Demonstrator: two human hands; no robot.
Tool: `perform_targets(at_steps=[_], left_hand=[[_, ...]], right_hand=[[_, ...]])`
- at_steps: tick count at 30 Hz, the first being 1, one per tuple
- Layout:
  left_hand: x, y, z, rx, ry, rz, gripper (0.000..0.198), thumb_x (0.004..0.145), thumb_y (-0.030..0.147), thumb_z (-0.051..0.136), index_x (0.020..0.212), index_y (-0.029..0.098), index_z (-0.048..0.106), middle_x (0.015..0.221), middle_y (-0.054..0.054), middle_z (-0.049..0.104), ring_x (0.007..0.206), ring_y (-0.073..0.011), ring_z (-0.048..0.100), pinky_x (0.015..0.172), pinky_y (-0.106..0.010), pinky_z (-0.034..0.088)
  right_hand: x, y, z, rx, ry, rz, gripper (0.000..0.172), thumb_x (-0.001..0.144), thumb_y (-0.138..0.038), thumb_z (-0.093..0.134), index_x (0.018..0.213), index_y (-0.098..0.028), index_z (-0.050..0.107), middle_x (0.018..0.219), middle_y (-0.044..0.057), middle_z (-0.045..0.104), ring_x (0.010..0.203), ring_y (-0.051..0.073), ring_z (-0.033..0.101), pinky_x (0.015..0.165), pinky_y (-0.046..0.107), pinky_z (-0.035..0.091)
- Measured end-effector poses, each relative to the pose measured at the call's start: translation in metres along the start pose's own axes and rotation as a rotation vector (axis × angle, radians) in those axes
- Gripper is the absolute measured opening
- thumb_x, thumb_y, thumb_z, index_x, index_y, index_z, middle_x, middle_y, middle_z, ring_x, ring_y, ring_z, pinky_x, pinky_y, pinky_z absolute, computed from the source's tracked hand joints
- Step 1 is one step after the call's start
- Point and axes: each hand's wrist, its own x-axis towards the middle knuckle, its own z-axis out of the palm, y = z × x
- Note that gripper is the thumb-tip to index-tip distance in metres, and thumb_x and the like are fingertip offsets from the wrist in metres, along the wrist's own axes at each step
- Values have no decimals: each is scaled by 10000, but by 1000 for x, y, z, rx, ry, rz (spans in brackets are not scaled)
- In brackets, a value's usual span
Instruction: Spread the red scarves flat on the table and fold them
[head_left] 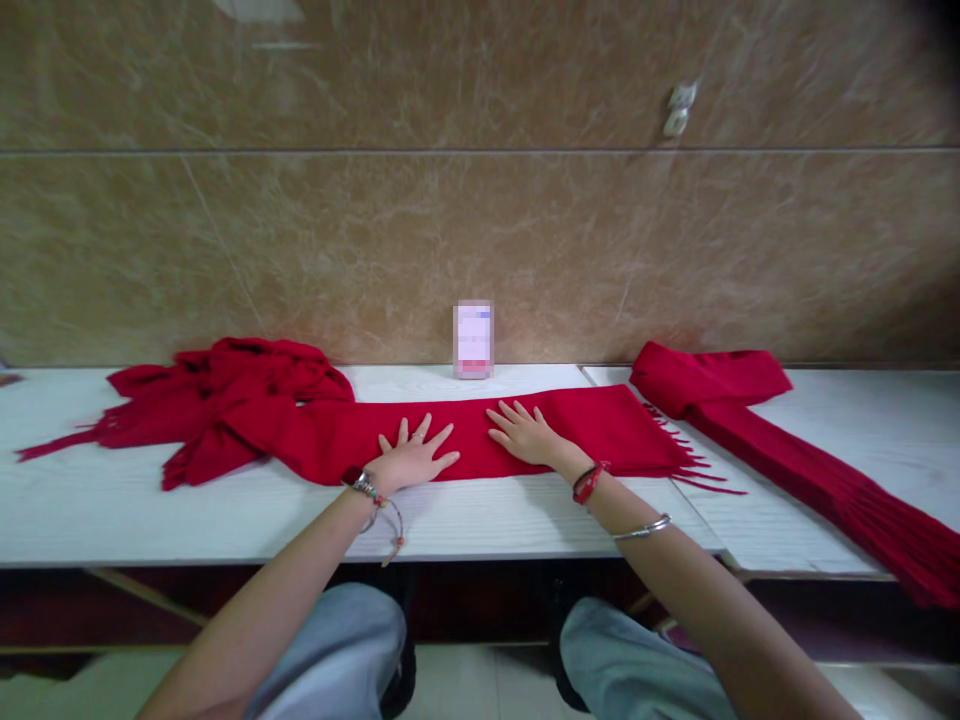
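Note:
A red fringed scarf (pixel 600 425) lies spread lengthwise on the white table, its fringe pointing right. My left hand (pixel 409 460) rests flat on the scarf's near part, fingers spread. Further right, my right hand (pixel 525 435) also presses flat on the cloth with its fingers apart. Neither hand grips anything. At the left end the flat cloth runs into a crumpled heap of red fabric (pixel 262 385); whether the heap is one piece with it I cannot tell.
Another red scarf (pixel 712 385) is folded at the right, its fringed end reaching the table's front edge. A phone (pixel 473 340) leans upright against the brown marbled wall (pixel 300 250). A small white fixture (pixel 679 110) is on the wall. The white table (pixel 262 530) has a seam at right.

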Motion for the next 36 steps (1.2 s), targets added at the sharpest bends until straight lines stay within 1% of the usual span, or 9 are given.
perform_targets(at_steps=[6, 11, 16, 21, 25, 27, 30, 33, 36], left_hand=[[-4, -8, -3, 21, -14, 10, 669, 756, 704, 238, 1350, 417, 129, 1459, -29, 0, 1278, -418, -22, 914, -679, 42], [-1, -14, -5, 58, 56, 76, 679, 776, 695, 182, 1368, 371, 107, 1459, -42, -22, 1291, -381, -45, 938, -651, 60], [0, -18, -3, 38, 44, 31, 691, 768, 702, 200, 1368, 367, 120, 1461, -60, 21, 1283, -413, 8, 921, -665, 88], [-2, -17, -4, 43, 53, 35, 678, 778, 685, 224, 1367, 359, 138, 1460, -73, 31, 1286, -404, 0, 929, -657, 59], [-9, -14, -5, 68, 128, 141, 660, 797, 670, 203, 1371, 353, 127, 1462, -64, 4, 1290, -389, -28, 950, -634, 63], [-11, -12, -3, 65, 110, 156, 677, 780, 691, 207, 1369, 369, 109, 1463, -55, 4, 1282, -412, -12, 935, -651, 85], [-12, -12, 0, 62, 56, 113, 704, 759, 711, 229, 1367, 376, 107, 1461, -67, 19, 1270, -443, 13, 906, -679, 94], [-10, -12, 0, 52, 25, 101, 723, 746, 723, 240, 1366, 373, 113, 1460, -71, 10, 1270, -441, -4, 911, -675, 75], [-6, -12, -8, 37, -20, 100, 732, 742, 732, 217, 1368, 367, 115, 1458, -67, -23, 1280, -411, -39, 927, -656, 69]], right_hand=[[-4, -1, -5, 32, 8, 25, 472, 912, -423, 168, 1350, -277, 271, 1439, 74, 200, 1301, 317, 128, 954, 606, 209], [-12, -13, -10, 55, 91, 1, 548, 887, -489, 211, 1377, -243, 195, 1442, 113, 167, 1292, 360, 117, 918, 654, 208], [-27, -23, -7, 24, 24, -59, 483, 892, -459, 247, 1335, -274, 302, 1431, 96, 215, 1287, 343, 163, 923, 637, 226], [-30, -21, -12, 14, 16, -72, 466, 894, -438, 262, 1331, -281, 307, 1433, 89, 212, 1290, 332, 162, 935, 627, 223], [-30, -20, -14, 10, 59, -40, 493, 884, -469, 266, 1333, -268, 307, 1430, 104, 215, 1288, 348, 154, 925, 638, 225], [-33, -20, -11, 7, 58, -27, 493, 880, -472, 275, 1325, -266, 322, 1422, 112, 235, 1283, 354, 167, 914, 643, 238], [-37, -19, -7, -1, 43, -29, 461, 881, -454, 288, 1304, -282, 357, 1416, 102, 253, 1281, 346, 184, 916, 640, 243], [-37, -17, -9, 2, 3, -39, 435, 885, -438, 287, 1285, -297, 383, 1418, 88, 254, 1284, 340, 180, 921, 634, 243], [-27, -13, -18, 10, -17, -29, 432, 889, -438, 270, 1277, -294, 397, 1425, 87, 233, 1289, 354, 148, 904, 648, 253]])
